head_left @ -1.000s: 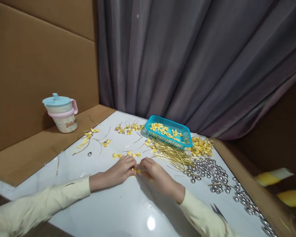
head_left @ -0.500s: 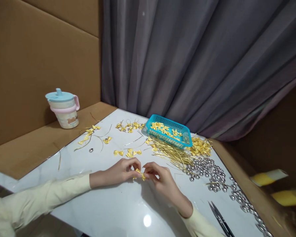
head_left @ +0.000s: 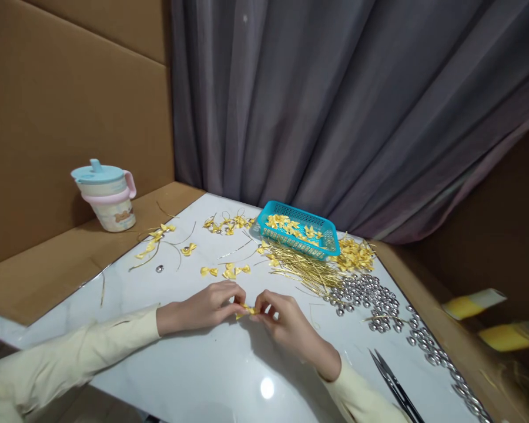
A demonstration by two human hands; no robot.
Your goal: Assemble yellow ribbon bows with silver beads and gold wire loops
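Observation:
A small yellow ribbon bow is pinched between my two hands, just above the white marbled tabletop. My left hand grips its left end with thumb and forefinger. On the other end, the fingertips of my right hand are closed. Fingers cover part of the bow. Just beyond my hands lie a few more yellow bows. Gold wire ties form a loose bundle past my right hand, beside a spread of shiny silver beads.
A turquoise basket holding yellow bows stands at the back, next to a heap of bows. Black tweezers lie at the right front. A lidded cup stands at the left. Yellow-filled tubes are at the far right.
The bow has turned flatter between my fingertips, and my hands have drawn slightly closer around it. The whole view has shifted a little; the things on the table look unmoved.

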